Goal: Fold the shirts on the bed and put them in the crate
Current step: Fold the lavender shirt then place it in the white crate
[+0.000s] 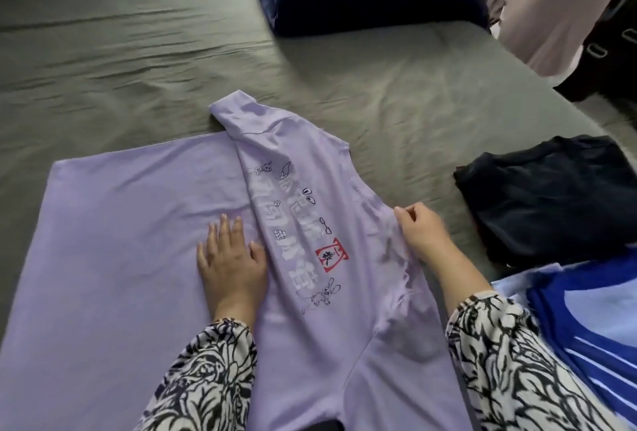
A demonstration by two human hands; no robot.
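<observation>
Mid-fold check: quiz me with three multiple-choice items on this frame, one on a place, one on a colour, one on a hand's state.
1. Where does the dark folded garment lie?
A. right of the shirt
B. under the shirt
C. on the blue blanket

2. What colour is the shirt being folded?
A. green
B. lilac
C. red

3. What is the left hand doing?
A. pinching a sleeve
B. hanging off the bed
C. pressing flat on the shirt

Answers:
1. A: it sits on the bed to the right, beyond the right hand.
2. B: the cloth is pale lilac with print on the folded-over part.
3. C: its fingers lie straight on the cloth, while the right hand pinches the shirt's edge.
</observation>
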